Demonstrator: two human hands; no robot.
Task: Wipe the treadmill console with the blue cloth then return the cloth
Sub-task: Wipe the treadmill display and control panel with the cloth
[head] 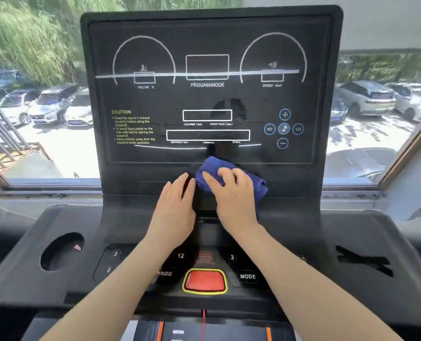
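The black treadmill console [209,99] fills the middle of the head view, its display panel upright with white dials and blue music buttons. A crumpled blue cloth [213,168] lies against the ledge just below the display panel. My right hand [234,195] lies flat on top of the cloth with straight fingers, pressing it to the console. My left hand [175,205] rests flat on the console right beside the cloth, fingers straight, holding nothing. A ring shows on my right hand.
A red stop button [204,280] with a yellow rim sits low on the console between PROG and MODE keys. A round cup holder [61,252] is at the left, a recessed slot [364,263] at the right. A window behind shows parked cars.
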